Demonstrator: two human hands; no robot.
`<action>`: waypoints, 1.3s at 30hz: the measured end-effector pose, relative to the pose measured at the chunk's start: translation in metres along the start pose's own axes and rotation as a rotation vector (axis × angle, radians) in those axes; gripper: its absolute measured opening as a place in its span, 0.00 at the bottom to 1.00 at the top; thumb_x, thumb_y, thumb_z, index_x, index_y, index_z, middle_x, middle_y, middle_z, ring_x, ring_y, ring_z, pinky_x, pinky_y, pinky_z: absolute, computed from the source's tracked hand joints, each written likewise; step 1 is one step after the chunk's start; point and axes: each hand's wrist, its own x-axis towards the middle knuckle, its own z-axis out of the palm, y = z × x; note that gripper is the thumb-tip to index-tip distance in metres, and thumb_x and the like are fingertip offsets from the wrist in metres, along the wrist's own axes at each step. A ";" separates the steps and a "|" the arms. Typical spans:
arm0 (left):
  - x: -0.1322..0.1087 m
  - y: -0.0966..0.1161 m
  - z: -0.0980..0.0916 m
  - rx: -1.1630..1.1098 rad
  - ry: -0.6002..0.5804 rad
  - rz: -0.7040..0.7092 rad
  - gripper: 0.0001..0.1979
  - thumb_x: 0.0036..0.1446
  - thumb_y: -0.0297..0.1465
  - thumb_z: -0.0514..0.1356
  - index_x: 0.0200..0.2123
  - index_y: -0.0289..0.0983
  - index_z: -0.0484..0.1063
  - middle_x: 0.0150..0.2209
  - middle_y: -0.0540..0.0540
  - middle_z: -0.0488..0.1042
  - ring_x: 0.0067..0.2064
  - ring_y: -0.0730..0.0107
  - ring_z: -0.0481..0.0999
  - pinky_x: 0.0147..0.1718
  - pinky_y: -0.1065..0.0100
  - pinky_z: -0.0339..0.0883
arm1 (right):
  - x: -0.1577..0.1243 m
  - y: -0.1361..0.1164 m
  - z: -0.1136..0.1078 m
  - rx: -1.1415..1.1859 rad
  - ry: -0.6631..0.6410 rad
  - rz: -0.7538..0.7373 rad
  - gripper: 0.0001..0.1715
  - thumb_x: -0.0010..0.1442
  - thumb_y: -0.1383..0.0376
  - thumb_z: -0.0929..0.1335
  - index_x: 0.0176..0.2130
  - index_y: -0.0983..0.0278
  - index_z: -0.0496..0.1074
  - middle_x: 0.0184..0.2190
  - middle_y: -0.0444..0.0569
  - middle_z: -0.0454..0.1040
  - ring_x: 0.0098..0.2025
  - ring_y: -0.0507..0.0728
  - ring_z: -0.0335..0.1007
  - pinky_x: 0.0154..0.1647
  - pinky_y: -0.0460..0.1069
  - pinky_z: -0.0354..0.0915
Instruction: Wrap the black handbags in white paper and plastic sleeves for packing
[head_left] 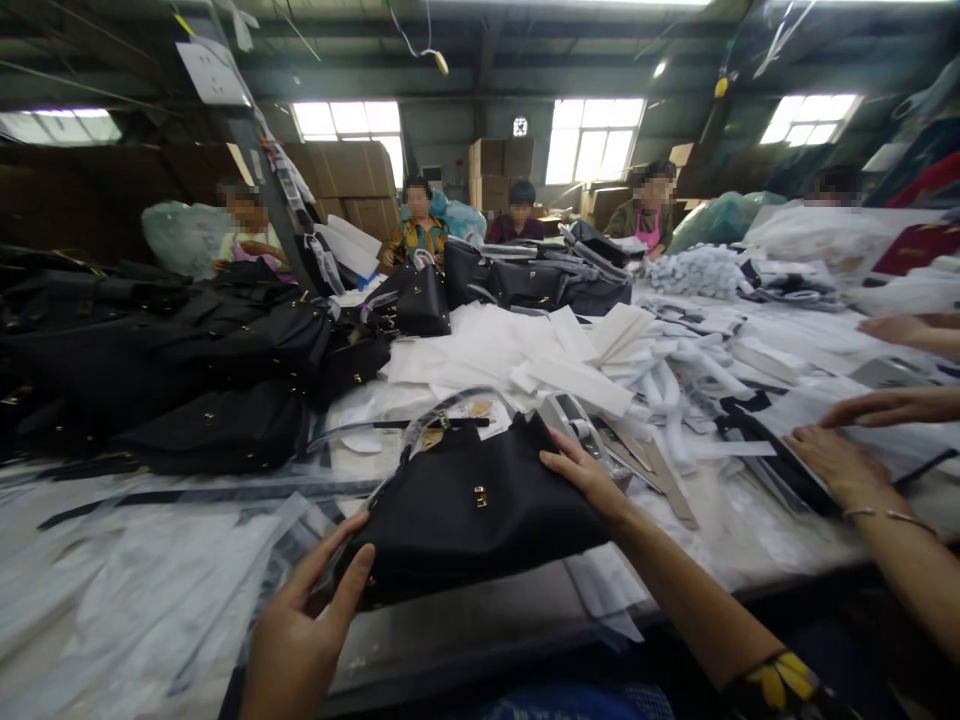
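Observation:
A black handbag (457,510) with a small gold clasp lies tilted in front of me at the table's near edge. My left hand (315,600) grips its left lower corner, thumb on the front face and fingers behind. On the bag's upper right side my right hand (585,475) is closed, thumb on the front and the other fingers over the edge. Clear wrapping covers the handle (420,425), which arches up behind the bag. Beyond the bag, white paper sheets (510,350) are heaped.
Black bags (225,420) are piled at left; more black bags (525,280) stand at the back. Clear plastic sheets (135,590) cover the near left. At right, a co-worker's hands (847,465) rest over a dark item. Several people sit across the table.

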 end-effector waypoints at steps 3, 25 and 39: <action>-0.015 -0.028 -0.013 0.290 -0.028 0.131 0.24 0.52 0.55 0.61 0.47 0.50 0.79 0.54 0.51 0.78 0.55 0.50 0.77 0.45 0.59 0.76 | 0.009 0.003 0.004 -0.266 0.097 -0.088 0.33 0.58 0.50 0.71 0.58 0.60 0.72 0.59 0.54 0.72 0.59 0.68 0.69 0.63 0.63 0.61; -0.014 -0.054 0.062 0.938 -0.311 1.113 0.39 0.58 0.17 0.53 0.70 0.49 0.51 0.69 0.40 0.57 0.67 0.46 0.62 0.58 0.46 0.65 | -0.029 0.078 0.023 -1.334 -0.575 -0.683 0.37 0.64 0.74 0.62 0.68 0.54 0.57 0.69 0.47 0.59 0.69 0.67 0.53 0.67 0.68 0.54; -0.011 -0.083 0.089 0.914 -0.109 1.239 0.37 0.58 0.37 0.60 0.69 0.54 0.52 0.64 0.37 0.65 0.62 0.41 0.66 0.58 0.43 0.56 | 0.024 0.024 0.097 -1.456 -0.697 -0.611 0.19 0.69 0.56 0.64 0.40 0.67 0.76 0.39 0.56 0.79 0.42 0.63 0.75 0.35 0.53 0.70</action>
